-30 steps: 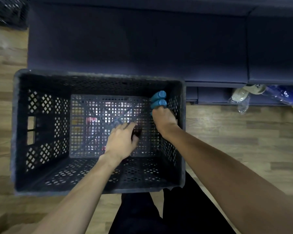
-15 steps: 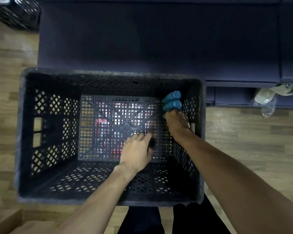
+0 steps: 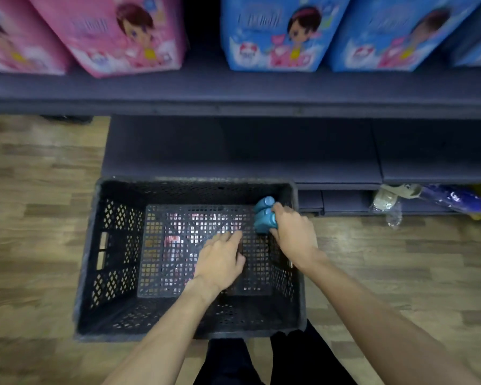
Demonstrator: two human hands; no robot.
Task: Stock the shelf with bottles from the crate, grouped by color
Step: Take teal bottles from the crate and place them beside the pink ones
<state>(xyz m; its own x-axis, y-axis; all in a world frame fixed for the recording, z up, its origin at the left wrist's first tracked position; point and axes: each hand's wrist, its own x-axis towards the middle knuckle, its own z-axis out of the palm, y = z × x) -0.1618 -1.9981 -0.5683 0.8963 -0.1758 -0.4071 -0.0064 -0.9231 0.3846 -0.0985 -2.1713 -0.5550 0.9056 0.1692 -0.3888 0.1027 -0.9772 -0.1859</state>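
The right hand (image 3: 293, 234) is inside the crate (image 3: 89, 262), at its far right corner, with fingers and thumb curled round two blue bottles (image 3: 265, 216). The bottles are pressed side by side in that one grip. Their long axes run together from the palm up and away toward the shelf (image 3: 233, 151), and the rounded capped ends point past the fingertips toward the crate's far wall. The lower parts of both bottles are hidden behind the curled fingers, so how far the grip reaches down them cannot be told.

The left hand (image 3: 220, 262) is also inside the crate, nearer its middle, back of the hand upward. Its fingers are stretched forward and loosely spread over the perforated floor, holding nothing; whether the fingertips touch the mesh is unclear through the blur. The bottles lie just beyond and to the right of those fingertips.

Above, pink packs (image 3: 109, 31) and blue packs (image 3: 289, 31) stand on an upper shelf board (image 3: 233, 90).
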